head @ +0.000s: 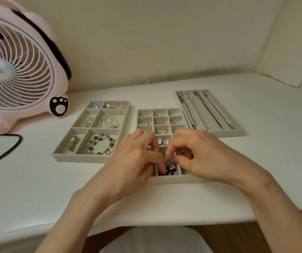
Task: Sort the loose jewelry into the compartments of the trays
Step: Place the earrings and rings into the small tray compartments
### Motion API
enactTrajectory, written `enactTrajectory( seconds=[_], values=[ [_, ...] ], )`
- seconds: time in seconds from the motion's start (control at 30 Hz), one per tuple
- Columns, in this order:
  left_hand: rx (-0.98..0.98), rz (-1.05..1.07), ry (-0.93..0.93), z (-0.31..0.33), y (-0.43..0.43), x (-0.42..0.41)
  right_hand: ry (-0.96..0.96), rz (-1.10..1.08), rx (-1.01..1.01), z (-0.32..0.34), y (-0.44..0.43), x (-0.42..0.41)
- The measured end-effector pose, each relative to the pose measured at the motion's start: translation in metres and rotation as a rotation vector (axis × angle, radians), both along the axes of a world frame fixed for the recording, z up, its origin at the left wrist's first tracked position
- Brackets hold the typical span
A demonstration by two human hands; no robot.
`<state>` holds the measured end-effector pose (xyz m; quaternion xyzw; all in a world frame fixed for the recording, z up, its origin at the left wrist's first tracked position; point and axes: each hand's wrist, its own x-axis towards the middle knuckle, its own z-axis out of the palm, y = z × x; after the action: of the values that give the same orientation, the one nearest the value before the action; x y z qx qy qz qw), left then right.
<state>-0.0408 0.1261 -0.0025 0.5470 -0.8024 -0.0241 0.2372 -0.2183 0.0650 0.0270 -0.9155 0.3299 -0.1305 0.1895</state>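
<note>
Three grey felt trays lie on the white table. The middle tray (175, 180) has many small square compartments with earrings, among them pink ones (159, 122) and a cameo pair (163, 141). Both my hands meet over its near rows. My left hand (137, 161) has its fingers curled, with the fingertips down in a near compartment next to a black-and-pink bow piece (170, 169). My right hand (199, 156) pinches something small and pale at its fingertips; what it is stays hidden. The left tray (62, 155) holds bead bracelets (100, 146). The right tray (237, 131) holds necklaces, one of pearls (198, 112).
A pink animal-shaped desk fan (19, 66) stands at the far left, its black cable (9, 148) looping over the table. Cream walls close the back and right. The table's front edge (164, 221) runs just before my lap.
</note>
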Motion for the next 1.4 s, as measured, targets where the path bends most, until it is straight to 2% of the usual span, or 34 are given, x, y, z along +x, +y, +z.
enactTrajectory(
  seconds=[0.3, 0.53, 0.77, 1.0, 1.2, 1.4],
  values=[
    [-0.042, 0.009, 0.014, 0.0, -0.001, 0.002, 0.136, -0.003, -0.155, 0.001, 0.011, -0.002],
    [-0.089, 0.006, -0.03, 0.001, -0.003, 0.003, 0.094, 0.011, -0.015, -0.003, 0.002, -0.002],
    [-0.083, -0.01, -0.02, -0.002, -0.005, 0.002, 0.14, 0.037, -0.058, -0.004, 0.001, -0.002],
    [-0.067, -0.01, -0.009, -0.001, -0.005, 0.004, 0.099, 0.082, 0.053, -0.005, -0.005, -0.003],
    [-0.069, -0.014, -0.026, 0.003, -0.003, 0.004, -0.017, 0.041, 0.055, -0.005, -0.008, -0.009],
    [-0.065, -0.015, -0.046, 0.0, -0.004, 0.003, 0.038, 0.036, -0.004, -0.009, -0.007, -0.009]
  ],
)
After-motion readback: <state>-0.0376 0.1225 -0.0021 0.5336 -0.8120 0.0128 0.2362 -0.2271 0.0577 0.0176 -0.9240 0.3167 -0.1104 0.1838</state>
